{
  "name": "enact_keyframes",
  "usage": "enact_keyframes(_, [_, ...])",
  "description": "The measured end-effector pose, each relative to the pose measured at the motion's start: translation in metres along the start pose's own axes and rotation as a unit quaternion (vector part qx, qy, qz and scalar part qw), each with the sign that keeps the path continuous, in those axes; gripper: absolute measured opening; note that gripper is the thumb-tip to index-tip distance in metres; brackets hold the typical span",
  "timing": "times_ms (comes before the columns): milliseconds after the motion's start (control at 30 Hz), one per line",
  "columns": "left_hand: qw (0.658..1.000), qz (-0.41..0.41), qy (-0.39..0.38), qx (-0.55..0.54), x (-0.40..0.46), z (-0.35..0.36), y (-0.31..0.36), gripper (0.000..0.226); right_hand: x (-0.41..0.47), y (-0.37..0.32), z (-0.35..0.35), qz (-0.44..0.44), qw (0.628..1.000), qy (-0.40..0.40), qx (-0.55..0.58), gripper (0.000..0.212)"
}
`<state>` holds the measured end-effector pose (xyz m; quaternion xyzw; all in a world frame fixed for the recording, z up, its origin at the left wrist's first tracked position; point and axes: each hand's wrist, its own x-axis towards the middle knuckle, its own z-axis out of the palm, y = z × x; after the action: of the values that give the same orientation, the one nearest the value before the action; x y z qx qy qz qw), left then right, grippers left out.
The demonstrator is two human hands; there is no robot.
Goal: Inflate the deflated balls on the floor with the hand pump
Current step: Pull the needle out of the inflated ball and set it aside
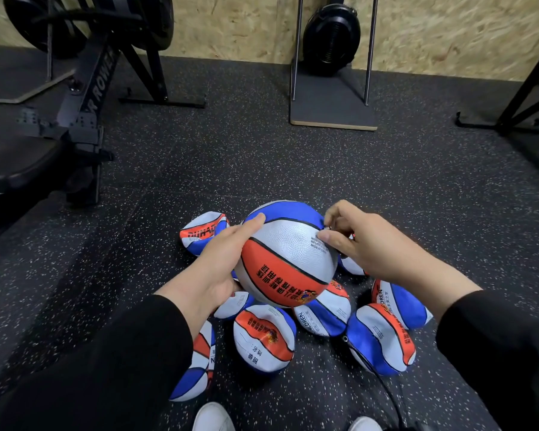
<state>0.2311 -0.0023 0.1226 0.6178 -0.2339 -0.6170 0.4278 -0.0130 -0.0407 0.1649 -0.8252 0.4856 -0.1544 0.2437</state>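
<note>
A round, firm red, white and blue ball (288, 256) is held above a pile of flat ones. My left hand (218, 269) grips its left side, thumb lying across the top, fingers hidden underneath. At the ball's upper right, my right hand (364, 244) pinches a small metal part between thumb and forefinger; most of it is hidden. Several deflated balls lie on the floor below, among them one (263, 337) in front, one (380, 340) to the right and one (204, 231) at the back left. A thin black hose (383, 384) runs from the right deflated ball toward the bottom edge. The pump body is out of sight.
The floor is dark speckled rubber (262, 157). A black rowing machine (84, 98) stands at the left. A second machine on a flat platform (333, 116) stands against the back wall, and a black frame foot (523, 98) at the right. My white shoes (213, 418) show at the bottom.
</note>
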Motion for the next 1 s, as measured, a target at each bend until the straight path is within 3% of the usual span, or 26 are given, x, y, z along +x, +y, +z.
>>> enact_keyframes(300, [1.0,0.002,-0.011,0.026,0.004,-0.003,-0.002,0.045,-0.001,0.001,0.0,0.004,0.999,-0.044,-0.032,0.024])
enact_keyframes(433, [0.999,-0.019,-0.025,0.022,0.004,-0.001,-0.002,0.042,-0.002,-0.003,0.004,-0.01,0.999,-0.008,-0.041,0.03])
enact_keyframes(600, [0.998,-0.04,-0.043,0.035,0.007,-0.001,-0.006,0.053,-0.005,-0.004,0.01,-0.001,0.998,0.02,-0.053,0.031])
enact_keyframes(733, [0.998,-0.066,-0.02,0.001,0.011,-0.008,-0.011,0.053,-0.007,-0.007,-0.003,0.02,0.986,0.154,0.053,0.033])
enact_keyframes(800, [0.997,-0.071,0.002,-0.023,0.013,-0.014,-0.014,0.051,-0.004,-0.007,-0.01,0.017,0.979,0.198,0.055,0.036])
enact_keyframes(867, [0.996,-0.076,0.011,-0.049,0.015,-0.018,-0.016,0.056,-0.001,-0.004,-0.003,0.028,0.977,0.198,0.075,0.036])
enact_keyframes(1000, [0.99,-0.082,0.001,-0.113,0.025,-0.024,-0.016,0.063,0.006,-0.004,0.032,0.088,0.961,0.142,0.219,0.032])
